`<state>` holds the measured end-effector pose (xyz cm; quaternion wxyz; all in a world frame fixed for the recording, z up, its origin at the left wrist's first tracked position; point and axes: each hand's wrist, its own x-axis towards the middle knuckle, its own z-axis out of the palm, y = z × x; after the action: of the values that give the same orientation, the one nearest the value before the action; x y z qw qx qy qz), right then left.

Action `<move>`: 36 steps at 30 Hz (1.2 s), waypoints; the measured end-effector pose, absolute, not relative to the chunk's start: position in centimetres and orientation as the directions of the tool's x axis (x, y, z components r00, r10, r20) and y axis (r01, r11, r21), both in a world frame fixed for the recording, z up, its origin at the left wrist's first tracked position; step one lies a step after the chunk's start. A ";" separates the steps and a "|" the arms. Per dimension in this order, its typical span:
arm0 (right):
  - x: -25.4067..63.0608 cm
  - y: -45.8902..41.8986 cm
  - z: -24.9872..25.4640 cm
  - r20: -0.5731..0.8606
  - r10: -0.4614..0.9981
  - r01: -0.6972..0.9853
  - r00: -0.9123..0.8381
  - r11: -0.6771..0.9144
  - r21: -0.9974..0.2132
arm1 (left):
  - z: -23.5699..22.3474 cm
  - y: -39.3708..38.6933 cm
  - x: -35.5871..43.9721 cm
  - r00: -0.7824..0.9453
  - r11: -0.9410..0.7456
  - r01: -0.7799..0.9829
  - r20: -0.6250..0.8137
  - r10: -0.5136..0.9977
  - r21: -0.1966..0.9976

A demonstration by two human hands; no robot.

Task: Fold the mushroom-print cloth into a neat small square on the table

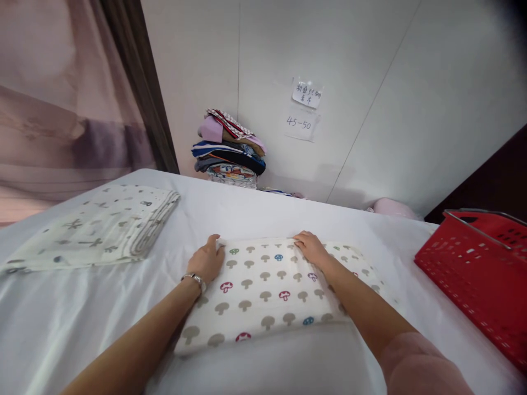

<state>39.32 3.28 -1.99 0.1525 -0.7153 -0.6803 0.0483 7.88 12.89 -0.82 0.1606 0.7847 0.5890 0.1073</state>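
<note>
Reaching over the white tabletop (284,214), a pink sleeve (424,365) frames the near right, and a metal band (196,281) circles the left wrist. Between the forearms lies the mushroom-print cloth (263,282), flat on the table, part of it running out past the right forearm. The left hand (207,260) is curled at its far left corner; the right hand (313,251) bends its fingers over the far edge. Whether either one pinches the fabric or merely presses it, I cannot tell. The cloth looks light, soft and floppy – likely to wrinkle or let its layers slide, hardly to break – so corners and edges seem the best holds, with all layers caught together. Farther out, a folded patterned cloth (107,225) lies left and a red basket (473,296) stands right; beyond, a fabric stack (230,151) rises near the wall (349,82).
</note>
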 end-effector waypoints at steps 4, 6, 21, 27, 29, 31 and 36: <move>38.8 2.8 -1.9 0.151 0.983 0.968 0.107 -0.068 -0.240 | -0.6 12.5 8.0 0.296 -0.284 0.911 0.003 0.955 0.299; 38.2 2.3 -1.9 0.188 0.977 0.972 0.100 -0.056 -0.227 | -0.8 12.5 7.9 0.301 -0.303 0.912 0.049 0.952 0.276; 36.3 0.5 -1.5 0.051 0.998 0.969 0.030 -0.016 -0.245 | -2.1 10.7 8.7 0.719 -0.757 0.638 0.241 0.652 0.142; 41.8 -4.6 -1.6 0.044 0.968 0.957 0.246 -0.236 -0.170 | -4.2 11.3 8.4 0.715 -0.739 0.666 0.197 0.671 0.100; 44.4 -6.3 -2.1 -0.006 0.914 0.901 0.406 -0.401 -0.162 | -4.5 11.6 8.3 0.720 -0.744 0.660 0.199 0.665 0.099; 46.3 -7.4 -2.8 -0.016 0.873 0.861 0.487 -0.483 -0.158 | -4.5 11.7 8.4 0.726 -0.750 0.655 0.202 0.658 0.090; 47.2 -7.4 -3.9 0.012 0.874 0.865 0.486 -0.479 -0.149 | -4.4 11.7 8.4 0.730 -0.750 0.659 0.193 0.656 0.057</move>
<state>47.19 -7.38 -3.94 0.0673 -0.8593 -0.5060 0.0325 8.40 11.68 -4.42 -0.0076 0.9300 0.3533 0.1006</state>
